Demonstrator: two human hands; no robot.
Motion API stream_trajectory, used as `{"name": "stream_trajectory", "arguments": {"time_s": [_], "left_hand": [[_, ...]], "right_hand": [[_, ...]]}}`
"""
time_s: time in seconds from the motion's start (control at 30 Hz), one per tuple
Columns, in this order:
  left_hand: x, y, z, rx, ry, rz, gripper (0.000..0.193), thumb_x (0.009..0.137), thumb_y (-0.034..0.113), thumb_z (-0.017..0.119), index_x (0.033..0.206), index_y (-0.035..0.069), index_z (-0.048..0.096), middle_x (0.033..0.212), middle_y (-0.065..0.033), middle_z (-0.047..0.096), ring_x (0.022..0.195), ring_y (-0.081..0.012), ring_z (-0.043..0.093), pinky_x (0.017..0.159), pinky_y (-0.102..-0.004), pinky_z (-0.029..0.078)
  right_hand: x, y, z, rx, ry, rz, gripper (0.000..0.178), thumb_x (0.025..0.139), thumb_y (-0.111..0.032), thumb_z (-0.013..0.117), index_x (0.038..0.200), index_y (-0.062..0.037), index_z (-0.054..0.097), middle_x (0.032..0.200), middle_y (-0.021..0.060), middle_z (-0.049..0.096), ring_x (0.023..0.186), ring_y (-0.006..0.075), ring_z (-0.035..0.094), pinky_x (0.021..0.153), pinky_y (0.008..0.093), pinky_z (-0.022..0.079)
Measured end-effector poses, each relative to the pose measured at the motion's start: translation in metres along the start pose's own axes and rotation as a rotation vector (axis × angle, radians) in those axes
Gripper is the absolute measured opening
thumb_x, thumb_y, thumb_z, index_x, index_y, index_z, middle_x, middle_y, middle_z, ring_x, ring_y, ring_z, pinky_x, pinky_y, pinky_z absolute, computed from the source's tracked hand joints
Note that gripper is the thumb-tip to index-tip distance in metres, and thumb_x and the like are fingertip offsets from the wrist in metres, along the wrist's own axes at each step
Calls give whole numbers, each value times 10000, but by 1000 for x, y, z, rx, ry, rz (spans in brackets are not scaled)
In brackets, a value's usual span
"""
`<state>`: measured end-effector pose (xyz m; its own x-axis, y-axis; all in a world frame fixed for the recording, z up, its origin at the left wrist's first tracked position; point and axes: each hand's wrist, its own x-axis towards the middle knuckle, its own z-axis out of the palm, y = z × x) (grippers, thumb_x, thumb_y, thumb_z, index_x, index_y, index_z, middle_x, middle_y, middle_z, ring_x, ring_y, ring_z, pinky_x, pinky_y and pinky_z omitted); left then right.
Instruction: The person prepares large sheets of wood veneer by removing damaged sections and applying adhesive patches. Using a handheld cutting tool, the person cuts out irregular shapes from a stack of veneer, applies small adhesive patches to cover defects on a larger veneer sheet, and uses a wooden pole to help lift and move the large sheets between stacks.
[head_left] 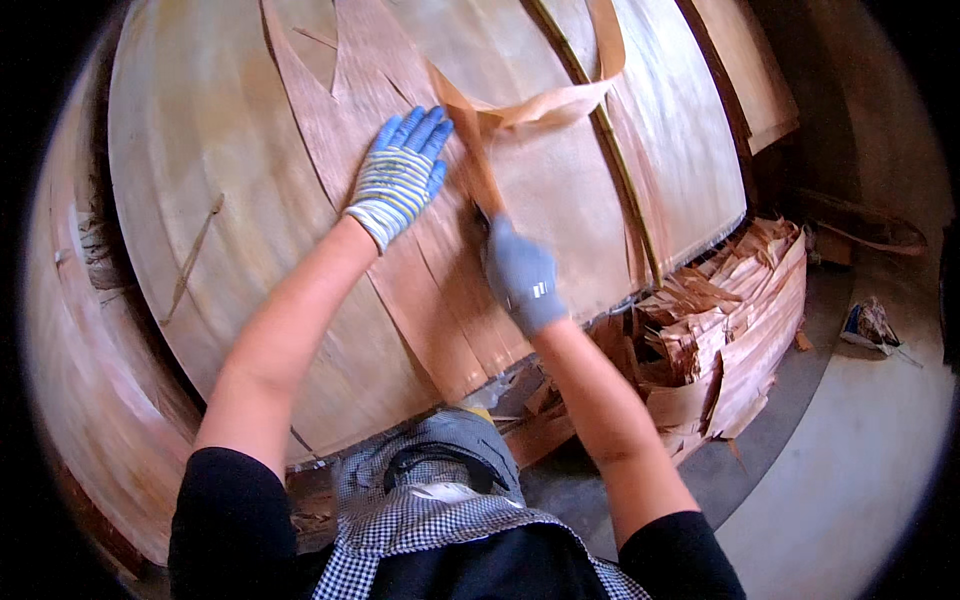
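My left hand (402, 170), in a blue glove with a striped back, lies flat with fingers stretched on a pinkish-brown sheet of wood veneer (345, 140). To its right, my right hand (521, 275), in a grey glove, is closed around a small dark tool (480, 213). Only the tool's dark end shows by the knuckles, and its kind is hidden. From there a narrow veneer strip (468, 135) runs up past my left fingertips, its edge lifted off the sheet. Slits run down the veneer below my hands. The right hand is slightly blurred.
Pale veneer sheets (200, 150) lie spread beneath. A curled loose strip (560, 104) crosses a thin dark stick (622, 185). Torn veneer scraps (730, 330) are piled at the lower right. A small crumpled bundle (871, 325) sits on the floor. More wood sheets stand along the left.
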<state>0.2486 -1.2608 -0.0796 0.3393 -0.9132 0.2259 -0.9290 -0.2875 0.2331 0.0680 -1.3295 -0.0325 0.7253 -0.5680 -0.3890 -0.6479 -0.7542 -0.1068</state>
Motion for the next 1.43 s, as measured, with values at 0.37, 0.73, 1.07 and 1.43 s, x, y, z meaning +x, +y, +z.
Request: {"name": "stream_trajectory", "arguments": {"time_s": [0.37, 0.73, 1.07, 1.43], "left_hand": [[-9, 1, 1, 62, 8, -12, 501, 797, 236, 463, 1261, 69, 377, 1331, -98, 340, 1228, -248, 310, 1016, -398, 208], [77, 9, -10, 135, 153, 508, 254, 760, 108, 470, 987, 161, 573, 1133, -73, 516, 1118, -263, 424, 956, -531, 228], [-52, -151, -157, -382, 281, -537, 151, 801, 146, 482, 926, 91, 547, 911, -59, 528, 841, -211, 502, 708, -328, 415], [-209, 155, -63, -228, 190, -633, 539, 758, 291, 627, 1173, 30, 404, 1153, -161, 456, 1028, -295, 455, 906, -351, 361]], "right_hand": [[-189, 36, 28, 323, -31, 49, 296, 799, -168, 470, 1087, -104, 453, 864, 112, 603, 762, 286, 599, 603, 369, 471], [-114, -16, 28, 42, 183, -156, 180, 803, -170, 477, 975, -122, 501, 817, 75, 586, 740, 243, 581, 575, 353, 460], [-112, -3, 46, 161, 300, -197, 181, 789, -171, 485, 960, -113, 495, 789, 101, 579, 728, 282, 574, 577, 402, 469], [-115, -3, 55, 287, 148, -240, 245, 829, -280, 479, 1000, -104, 476, 717, 190, 580, 621, 359, 567, 506, 457, 433]]}}
